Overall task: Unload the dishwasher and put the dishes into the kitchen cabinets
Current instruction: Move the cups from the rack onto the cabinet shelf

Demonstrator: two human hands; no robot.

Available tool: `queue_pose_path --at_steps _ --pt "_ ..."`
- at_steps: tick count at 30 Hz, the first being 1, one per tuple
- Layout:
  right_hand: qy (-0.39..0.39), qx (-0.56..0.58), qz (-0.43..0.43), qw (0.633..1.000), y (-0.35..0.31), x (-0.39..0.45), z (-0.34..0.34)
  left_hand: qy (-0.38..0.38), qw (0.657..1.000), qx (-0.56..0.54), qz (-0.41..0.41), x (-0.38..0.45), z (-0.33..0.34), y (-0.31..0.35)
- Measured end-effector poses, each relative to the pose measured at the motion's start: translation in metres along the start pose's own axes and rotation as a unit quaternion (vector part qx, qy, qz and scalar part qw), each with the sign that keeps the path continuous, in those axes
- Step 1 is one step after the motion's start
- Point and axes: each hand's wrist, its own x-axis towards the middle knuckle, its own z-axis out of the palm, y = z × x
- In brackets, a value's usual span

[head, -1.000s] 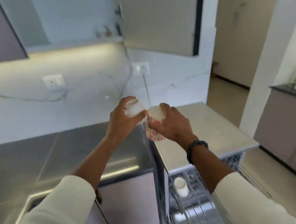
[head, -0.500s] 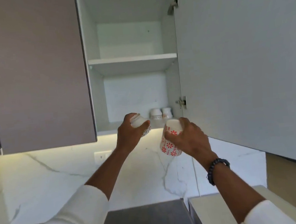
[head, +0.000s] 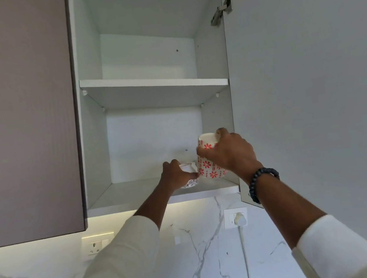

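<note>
Cups could be bumping and chipping, because the right hand [head: 227, 154] is gripping the red flower cup [head: 207, 159] right beside the small cup [head: 189, 174] the left hand [head: 173, 173] is holding on the bottom shelf [head: 138, 194].

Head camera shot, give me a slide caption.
Both hands set patterned cups on the open cabinet's bottom shelf.

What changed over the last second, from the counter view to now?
Both hands rose from above the counter into the open cabinet. The left hand brought its blue-patterned cup down to the bottom shelf; the right hand carried the red-flowered cup in beside it. Neither cup was released.
</note>
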Motion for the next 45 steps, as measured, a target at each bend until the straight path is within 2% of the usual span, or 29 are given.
queue_pose_path --at_steps 4,6,12,19,23,29,33,40,45 --pt "-0.009 -0.005 -0.018 1.000 0.004 0.035 0.032 -0.035 0.997 0.069 0.027 0.035 0.018 -0.010" --pt "-0.019 -0.003 -0.021 1.000 0.009 0.048 0.045 -0.044 0.997 0.058 0.037 0.047 0.024 -0.014" --pt "-0.034 -0.022 -0.015 0.999 0.027 0.071 0.078 0.007 1.000 0.007 0.016 0.068 0.043 -0.023" --pt "-0.018 -0.052 -0.021 0.998 0.027 0.086 0.080 -0.024 0.998 -0.052 0.001 0.068 0.050 -0.023" --pt "0.011 -0.058 -0.021 0.998 0.023 0.084 0.073 -0.053 0.996 -0.070 0.024 0.073 0.056 -0.029" --pt "-0.007 -0.030 -0.006 1.000 0.007 0.078 0.072 -0.072 0.991 -0.106 0.036 0.062 0.049 -0.027" --pt "-0.017 -0.037 -0.014 0.999 -0.006 0.068 0.090 -0.030 0.997 -0.065 0.000 0.057 0.028 -0.050" --pt "-0.034 -0.010 -0.056 0.998 -0.052 0.067 0.114 0.032 0.998 0.055 0.007 0.042 -0.039 -0.109" --pt "-0.124 0.072 -0.054 0.988 -0.095 0.068 0.161 0.096 0.992 0.069 -0.042 0.006 -0.086 -0.150"
